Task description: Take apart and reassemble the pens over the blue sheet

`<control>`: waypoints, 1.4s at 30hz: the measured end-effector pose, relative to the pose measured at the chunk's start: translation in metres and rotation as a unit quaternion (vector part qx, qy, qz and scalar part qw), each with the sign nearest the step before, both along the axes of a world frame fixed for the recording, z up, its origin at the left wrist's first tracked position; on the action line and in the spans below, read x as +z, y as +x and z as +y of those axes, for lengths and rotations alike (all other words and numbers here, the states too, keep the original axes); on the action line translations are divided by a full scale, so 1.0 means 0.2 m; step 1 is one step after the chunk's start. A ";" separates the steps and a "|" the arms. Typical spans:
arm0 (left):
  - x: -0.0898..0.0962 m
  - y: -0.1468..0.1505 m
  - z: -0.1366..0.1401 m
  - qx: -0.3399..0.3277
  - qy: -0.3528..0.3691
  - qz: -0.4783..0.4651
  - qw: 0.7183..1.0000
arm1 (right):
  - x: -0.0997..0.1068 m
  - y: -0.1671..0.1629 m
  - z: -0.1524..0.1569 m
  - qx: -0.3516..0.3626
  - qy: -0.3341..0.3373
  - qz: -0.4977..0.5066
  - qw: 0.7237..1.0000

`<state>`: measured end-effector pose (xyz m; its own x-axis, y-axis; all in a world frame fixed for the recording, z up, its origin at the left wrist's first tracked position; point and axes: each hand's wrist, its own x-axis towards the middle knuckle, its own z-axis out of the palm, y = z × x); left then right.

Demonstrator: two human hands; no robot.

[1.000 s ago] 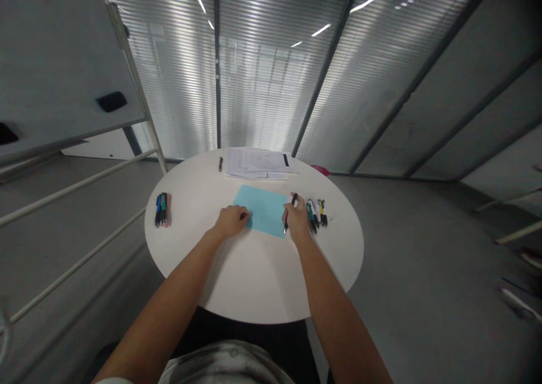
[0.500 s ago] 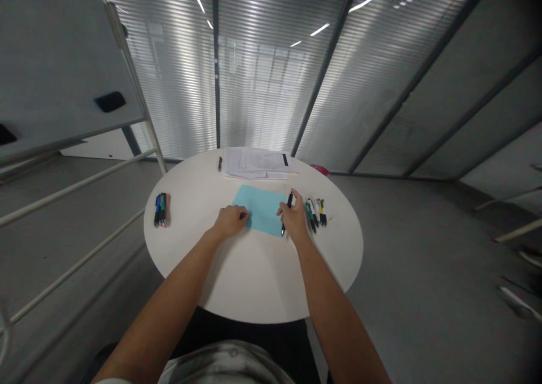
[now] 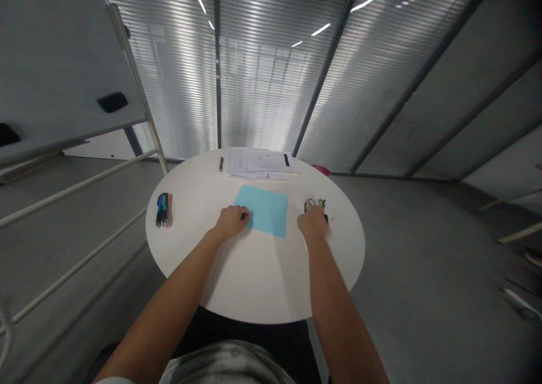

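Observation:
My left hand (image 3: 231, 221) rests at the left edge of a light blue sheet of paper (image 3: 269, 210). Its fingers are curled together, with a small dark bit showing at them that I cannot make out. To the right of the sheet, my right hand (image 3: 314, 223) is closed palm-down over a group of pens (image 3: 322, 203) on the white table. A dark piece of a pen (image 3: 305, 206) shows at the left of its fingers; the rest is hidden. Most of the group is covered by the hand.
Several pens, blue, green and red (image 3: 163, 210), lie at the left of the round white table (image 3: 254, 282). Printed papers (image 3: 258, 162) are stacked at the far edge, beside a dark pen (image 3: 221, 164). A whiteboard stand (image 3: 152, 135) stands on the left.
My right hand has moved right, off the blue sheet, with the black pen it held upright, and now covers the group of pens. My left hand stays put.

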<state>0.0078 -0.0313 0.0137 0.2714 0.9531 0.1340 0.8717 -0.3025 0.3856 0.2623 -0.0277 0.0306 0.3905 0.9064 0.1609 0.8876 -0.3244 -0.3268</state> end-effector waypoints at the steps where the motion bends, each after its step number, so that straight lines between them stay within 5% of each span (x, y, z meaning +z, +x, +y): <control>1: 0.00 0.00 0.00 0.000 0.000 0.001 1.000 | 0.00 0.00 0.00 0.001 -0.009 -0.010 1.000; 16: 0.01 0.00 -0.01 0.007 -0.005 0.005 1.000 | -0.05 0.09 0.04 0.009 -0.001 -0.027 1.000; 21: 0.02 0.00 -0.01 0.000 -0.003 0.005 1.000 | -0.03 0.04 0.04 0.017 0.062 -0.029 0.997; 25: 0.01 0.00 -0.01 0.002 0.001 0.003 1.000 | -0.03 -0.08 0.03 0.138 0.106 -0.003 0.985; 28: 0.00 0.01 -0.01 0.002 0.000 0.001 1.000 | -0.06 -0.17 0.00 0.249 0.033 0.022 0.968; 31: 0.02 0.00 0.00 0.015 0.005 -0.005 1.000 | -0.07 -0.21 -0.01 0.280 -0.008 0.005 0.960; 36: 0.08 -0.08 0.00 0.200 0.046 -0.002 0.979 | -0.07 -0.19 -0.01 0.274 -0.037 0.021 0.961; 42: 0.09 -0.21 -0.01 0.432 0.144 -0.019 0.890 | -0.08 -0.17 -0.01 0.275 -0.036 0.022 0.961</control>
